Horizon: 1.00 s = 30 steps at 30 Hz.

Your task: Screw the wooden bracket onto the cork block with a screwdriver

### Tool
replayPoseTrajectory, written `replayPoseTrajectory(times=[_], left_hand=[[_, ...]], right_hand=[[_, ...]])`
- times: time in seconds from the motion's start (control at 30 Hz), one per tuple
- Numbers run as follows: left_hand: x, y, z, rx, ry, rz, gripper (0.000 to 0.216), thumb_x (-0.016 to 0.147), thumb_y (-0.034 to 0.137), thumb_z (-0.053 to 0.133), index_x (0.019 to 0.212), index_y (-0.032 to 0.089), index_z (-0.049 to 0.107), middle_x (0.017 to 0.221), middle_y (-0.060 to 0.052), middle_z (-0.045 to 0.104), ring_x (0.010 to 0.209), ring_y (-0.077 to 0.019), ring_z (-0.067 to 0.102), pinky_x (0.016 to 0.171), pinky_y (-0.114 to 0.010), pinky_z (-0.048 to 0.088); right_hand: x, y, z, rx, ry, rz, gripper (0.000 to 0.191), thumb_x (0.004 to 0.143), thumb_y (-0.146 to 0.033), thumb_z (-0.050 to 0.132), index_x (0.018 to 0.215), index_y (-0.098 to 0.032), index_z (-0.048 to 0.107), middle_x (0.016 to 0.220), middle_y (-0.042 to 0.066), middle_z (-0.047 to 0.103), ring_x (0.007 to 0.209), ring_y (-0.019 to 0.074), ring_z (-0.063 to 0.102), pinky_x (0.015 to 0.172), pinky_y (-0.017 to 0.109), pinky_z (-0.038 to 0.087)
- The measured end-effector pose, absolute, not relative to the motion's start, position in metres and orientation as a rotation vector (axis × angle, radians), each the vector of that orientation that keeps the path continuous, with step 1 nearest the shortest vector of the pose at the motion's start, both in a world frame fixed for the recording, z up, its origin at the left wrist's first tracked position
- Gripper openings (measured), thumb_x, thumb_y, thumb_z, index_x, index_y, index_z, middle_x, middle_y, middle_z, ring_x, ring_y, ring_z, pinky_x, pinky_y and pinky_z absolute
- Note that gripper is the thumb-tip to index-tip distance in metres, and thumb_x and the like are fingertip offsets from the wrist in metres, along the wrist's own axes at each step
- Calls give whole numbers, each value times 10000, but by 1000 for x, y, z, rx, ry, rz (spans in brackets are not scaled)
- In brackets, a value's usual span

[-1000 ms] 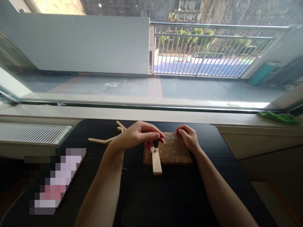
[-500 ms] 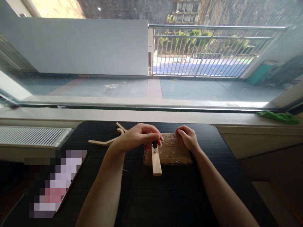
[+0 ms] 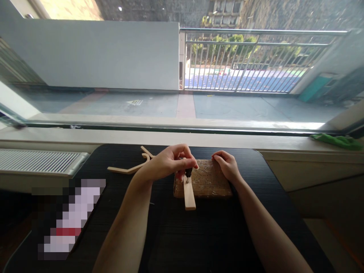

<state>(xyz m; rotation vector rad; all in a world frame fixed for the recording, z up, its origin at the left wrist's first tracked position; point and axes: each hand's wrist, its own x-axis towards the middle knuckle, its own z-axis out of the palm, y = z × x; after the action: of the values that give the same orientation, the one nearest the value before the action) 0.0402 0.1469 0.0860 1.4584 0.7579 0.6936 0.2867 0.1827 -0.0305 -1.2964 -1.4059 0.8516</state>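
My left hand (image 3: 173,161) is closed, thumb and fingers pinched round a small tool (image 3: 188,175) with a dark handle and a metal tip. The tip meets a flat strip of pale wood (image 3: 190,197) near its far end; the strip's near end juts past a brown block (image 3: 209,178). That block looks wrapped in clear tape, is dotted with small holes, and lies flat on the table. At its far right corner is my right hand (image 3: 226,165), fingers curled and pressed together; whatever they hold is hidden.
Curved pale wooden pieces (image 3: 129,169) lie left of my left hand on the black table (image 3: 199,239). A blurred-out flat item (image 3: 75,216) is at the table's left edge. Beyond stand a white radiator (image 3: 40,161), a windowsill (image 3: 159,138) and a green cloth (image 3: 337,141).
My left hand's fingers have shifted slightly on the tool, which still meets the wooden strip. My right hand stays at the block's corner. The view has moved a little.
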Motion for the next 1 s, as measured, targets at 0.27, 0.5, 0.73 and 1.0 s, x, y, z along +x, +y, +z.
replayPoseTrajectory(times=[0.27,0.5,0.73,1.0], left_hand=[[39,148,84,1490,817,665,340,768,440,745,842,117,667,705,-34,680,501,-73,592,481,-181,463],[38,150,82,1530,831,640,354,795,460,714,875,115,695,707,-35,673,500,-68,563,477,-182,471],[36,150,83,1546,845,638,360,791,450,722,923,116,703,779,-56,700,516,-66,562,478,-176,474],[35,151,82,1471,794,666,387,810,400,717,1073,123,655,883,-88,729,642,-107,626,501,-178,502]], right_hand=[[287,183,-31,-1290,-1409,854,197,726,-392,597,689,-211,662,686,21,692,691,189,618,664,310,483],[287,183,-30,-1291,-1409,852,201,726,-388,590,687,-206,666,672,22,686,676,191,616,649,311,481],[286,182,-28,-1296,-1425,821,208,736,-389,566,674,-213,658,665,22,679,679,191,611,657,313,480],[286,182,-29,-1302,-1483,748,204,771,-375,526,711,-217,641,664,20,678,667,189,615,652,320,493]])
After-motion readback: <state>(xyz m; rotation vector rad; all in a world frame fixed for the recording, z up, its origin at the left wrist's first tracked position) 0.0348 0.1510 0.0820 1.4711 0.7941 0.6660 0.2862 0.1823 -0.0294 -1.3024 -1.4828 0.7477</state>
